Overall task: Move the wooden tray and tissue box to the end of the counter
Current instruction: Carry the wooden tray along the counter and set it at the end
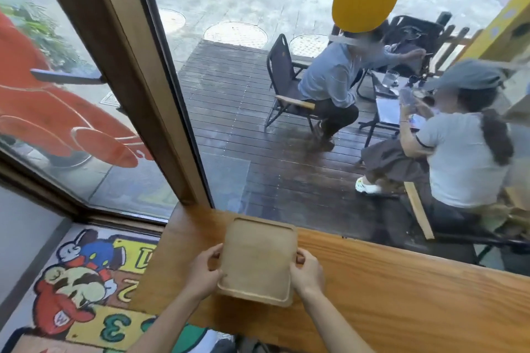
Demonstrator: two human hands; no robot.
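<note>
A pale rectangular wooden tray [256,259] with rounded corners and a raised rim lies empty at the left end of the brown wooden counter [401,295]. My left hand [204,274] grips the tray's left edge and my right hand [306,272] grips its right edge. Whether the tray rests flat or is slightly lifted I cannot tell. No tissue box shows in the head view.
The counter's left end [160,252] drops off to a cartoon floor mat [86,281]. A large window [286,123] and a bronze frame post [137,94] stand right behind the counter. Outside, two people sit at a small table on a dark deck.
</note>
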